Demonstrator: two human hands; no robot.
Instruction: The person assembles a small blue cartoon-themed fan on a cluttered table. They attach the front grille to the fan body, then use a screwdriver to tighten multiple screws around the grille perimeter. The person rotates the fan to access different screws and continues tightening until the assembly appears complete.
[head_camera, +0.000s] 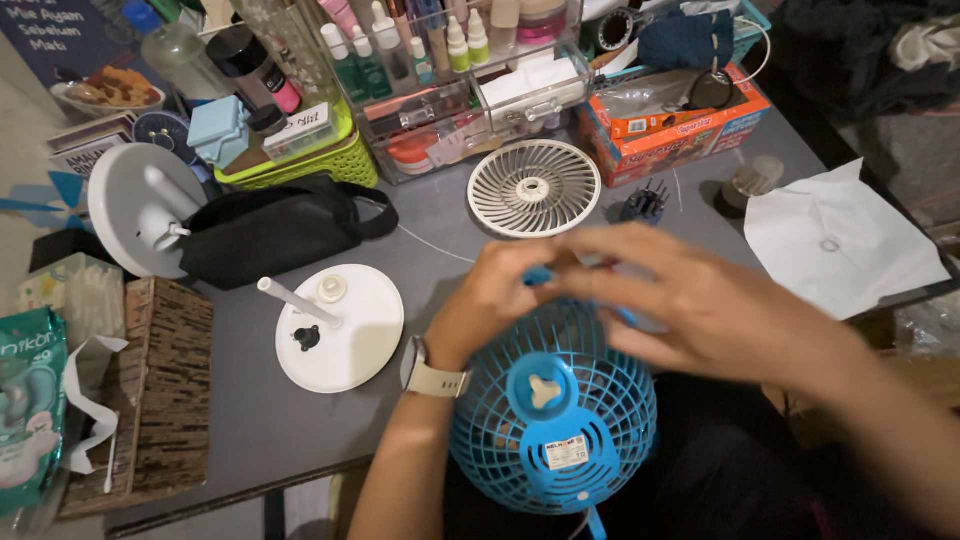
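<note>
A blue fan cage (553, 420), domed and round, is held at the near edge of the grey table (250, 410), propped against the person's lap so that its back faces up; a cream knob sits in the blue hub at its centre. Both hands are brought together at the cage's far rim. The left hand (495, 290), a pale watch on its wrist, is curled with the fingertips pinched on a small blue part at the rim. The right hand (690, 300) is laid across from the other side, fingers drawn together over the same spot; it is blurred, so whether anything is gripped under it cannot be told. The cage appears steadied from two sides so the rim can be worked on.

Loose fan parts are laid within reach: a white grille (534, 187) flat beyond the hands, a round white base with a post (340, 325) to the left, and a second white disc (140, 208) leaned against a black pouch (275, 232).

Containers are lined along the back. A clear drawer organiser (470, 95) is filled with small bottles and tubes. A green basket (300, 160) carries boxes and a dark-capped bottle. An orange cardboard box (672, 125) holds a plastic bag and a dark blue cloth. A woven box (150, 390) stands at the left edge. White paper (840, 240) lies at right.
</note>
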